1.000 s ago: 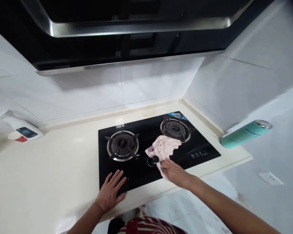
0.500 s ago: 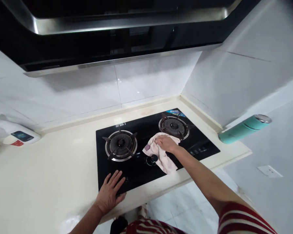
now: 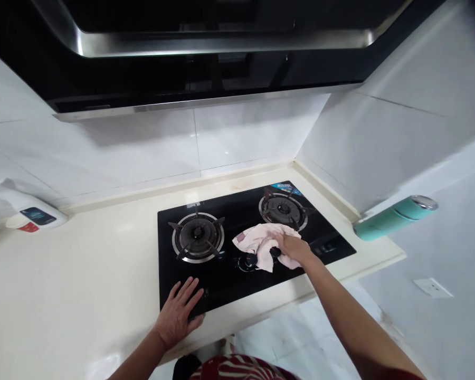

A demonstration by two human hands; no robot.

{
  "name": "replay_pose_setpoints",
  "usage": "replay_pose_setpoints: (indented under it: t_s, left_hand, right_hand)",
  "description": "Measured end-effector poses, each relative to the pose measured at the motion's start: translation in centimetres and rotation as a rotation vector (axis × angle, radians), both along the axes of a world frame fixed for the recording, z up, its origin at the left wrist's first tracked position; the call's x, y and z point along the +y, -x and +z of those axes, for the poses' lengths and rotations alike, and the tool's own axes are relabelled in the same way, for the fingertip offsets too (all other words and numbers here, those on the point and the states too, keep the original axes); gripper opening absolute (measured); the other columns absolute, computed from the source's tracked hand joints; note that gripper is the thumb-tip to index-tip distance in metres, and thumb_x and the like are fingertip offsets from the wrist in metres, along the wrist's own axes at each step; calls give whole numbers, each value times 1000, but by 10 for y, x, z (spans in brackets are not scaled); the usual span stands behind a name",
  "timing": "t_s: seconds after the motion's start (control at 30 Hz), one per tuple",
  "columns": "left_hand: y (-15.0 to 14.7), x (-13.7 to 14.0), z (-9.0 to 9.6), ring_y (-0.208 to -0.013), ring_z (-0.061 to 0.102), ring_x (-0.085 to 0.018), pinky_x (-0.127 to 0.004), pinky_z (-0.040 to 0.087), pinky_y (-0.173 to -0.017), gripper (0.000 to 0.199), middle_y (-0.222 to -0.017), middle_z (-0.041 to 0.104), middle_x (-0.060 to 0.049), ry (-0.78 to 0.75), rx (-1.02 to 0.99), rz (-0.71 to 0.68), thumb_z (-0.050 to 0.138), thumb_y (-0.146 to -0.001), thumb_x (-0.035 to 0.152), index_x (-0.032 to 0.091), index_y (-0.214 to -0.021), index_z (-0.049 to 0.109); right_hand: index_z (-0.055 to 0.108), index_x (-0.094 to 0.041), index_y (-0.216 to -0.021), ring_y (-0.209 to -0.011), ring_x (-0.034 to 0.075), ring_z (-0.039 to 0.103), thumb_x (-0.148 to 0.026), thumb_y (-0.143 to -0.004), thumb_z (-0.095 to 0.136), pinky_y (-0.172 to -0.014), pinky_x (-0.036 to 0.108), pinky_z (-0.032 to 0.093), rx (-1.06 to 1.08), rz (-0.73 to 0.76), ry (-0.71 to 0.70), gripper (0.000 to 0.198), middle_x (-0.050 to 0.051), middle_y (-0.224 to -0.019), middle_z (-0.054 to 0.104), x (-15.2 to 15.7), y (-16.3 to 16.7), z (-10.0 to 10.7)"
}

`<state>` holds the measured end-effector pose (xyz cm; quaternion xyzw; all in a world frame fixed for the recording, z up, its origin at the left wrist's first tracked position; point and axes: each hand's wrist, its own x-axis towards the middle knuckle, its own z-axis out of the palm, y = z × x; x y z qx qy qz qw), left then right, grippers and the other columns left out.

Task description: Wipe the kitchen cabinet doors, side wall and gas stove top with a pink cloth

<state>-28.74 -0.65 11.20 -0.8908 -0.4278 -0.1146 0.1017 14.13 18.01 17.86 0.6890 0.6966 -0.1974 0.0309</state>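
A pale pink cloth (image 3: 257, 240) lies bunched on the black glass gas stove (image 3: 221, 287), gripped by my right hand (image 3: 293, 247). It drapes around two black knobs, the left knob (image 3: 251, 259) and the right knob (image 3: 276, 252), near the stove's front. My fingertips are partly hidden in its folds. My left hand (image 3: 179, 311) rests flat with spread fingers on the stove's front left corner, its thumb by the counter edge. The left burner (image 3: 198, 236) stands between my hands, farther back. Behind the cloth is the right burner (image 3: 284, 208).
A black range hood (image 3: 221, 68) hangs low above the stove. On the pale counter (image 3: 114, 264), a white spray bottle (image 3: 39, 211) and a paper cup (image 3: 19, 224) stand at far left. A teal flask (image 3: 393, 218) stands at the right, near the wall.
My right hand has moved right and towards the counter's front with the cloth, uncovering the right knob. My left hand stays in place. The view has shifted slightly.
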Motion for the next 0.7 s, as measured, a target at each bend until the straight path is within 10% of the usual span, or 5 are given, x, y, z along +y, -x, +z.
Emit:
replay_pose_setpoints:
  t_s: [0.27, 0.7]
  left_hand:
    - [1, 1, 1, -145, 44, -31, -48, 32, -120, 61, -158, 48, -12, 52, -5, -4, 60, -92, 51, 24, -146, 55]
    - [1, 0, 3, -145, 44, -30, -48, 32, -119, 61, -158, 47, -11, 38, -1, -3, 60, -93, 50, 25, -148, 52]
  right_hand:
    - [74, -17, -111, -130, 34, 53, -39, -103, 41, -112, 60, 33, 6, 262, -161, 41, 17, -130, 67, 16, 73, -9]
    - [74, -23, -94, -143, 29, 46, -8, -95, 46, -127, 62, 14, 113, 569, -543, 32, 7, -100, 73, -93, 39, -52]
